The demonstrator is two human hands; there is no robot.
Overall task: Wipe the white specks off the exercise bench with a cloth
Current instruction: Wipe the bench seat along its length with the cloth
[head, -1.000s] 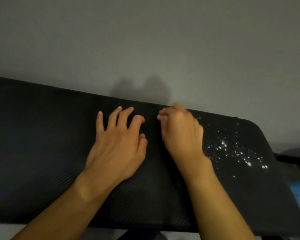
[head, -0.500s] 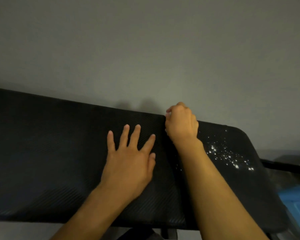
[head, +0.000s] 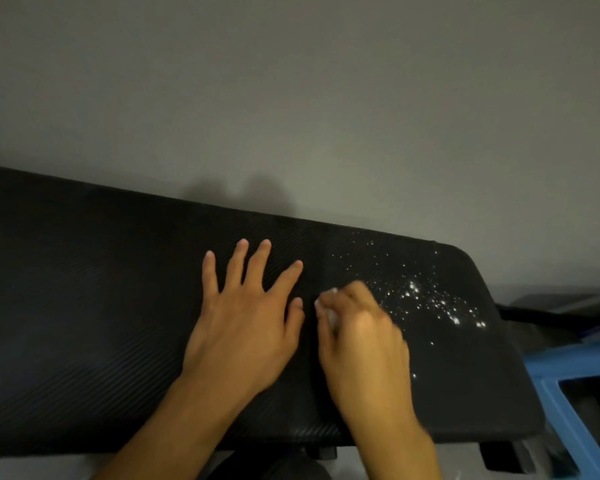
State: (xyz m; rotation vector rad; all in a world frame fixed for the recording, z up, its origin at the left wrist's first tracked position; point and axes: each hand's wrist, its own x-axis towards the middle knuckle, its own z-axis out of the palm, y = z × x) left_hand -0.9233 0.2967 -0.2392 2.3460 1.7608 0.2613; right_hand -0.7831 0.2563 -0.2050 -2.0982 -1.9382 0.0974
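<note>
A black padded exercise bench [head: 94,271] runs across the view against a grey wall. White specks [head: 430,299] are scattered over its right end. My left hand [head: 246,317] lies flat on the pad with fingers spread. My right hand [head: 361,334], blurred, sits just right of it with fingers curled round a small white cloth [head: 331,315], of which only a bit shows at the fingertips. The cloth presses on the pad at the left edge of the speckled patch.
A blue plastic stool or crate [head: 575,386] stands beyond the bench's right end. A dark bar [head: 541,315] reaches out behind that end. The grey wall [head: 291,116] rises directly behind the bench.
My right hand has drawn the cloth back from the bench's far edge toward me, to the middle of the pad. My left hand stays flat, fingers spread.
</note>
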